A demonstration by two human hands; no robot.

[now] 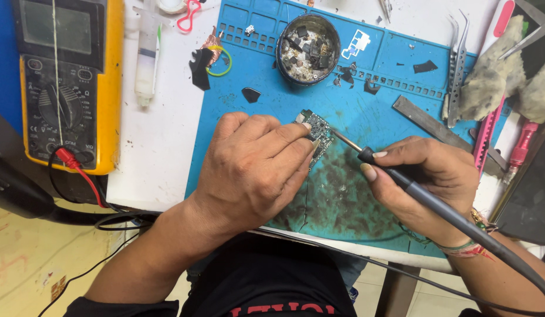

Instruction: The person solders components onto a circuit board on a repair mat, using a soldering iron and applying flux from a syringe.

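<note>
Left hand point(252, 170) pinches a small green circuit board point(318, 130) down on the blue work mat point(343, 194) (its fingers are pressed together on the board's edge). Far to its left sits a yellow multimeter point(67, 82). Next to the board, the right hand point(428, 176) grips a soldering iron point(401, 176), fingers wrapped tight, tip just beside the board. Behind them stands a round tin of scraps point(308, 50), with tweezers point(457, 70) further right

Your left hand point(255, 167) pins a small circuit board point(317, 130) flat on the blue mat point(395, 64), while your right hand point(428, 176) holds a soldering iron point(401, 179), tip touching the board's right edge. Yellow multimeter point(67, 82) sits far left, metal tin point(308, 49) of scraps beyond.
</note>
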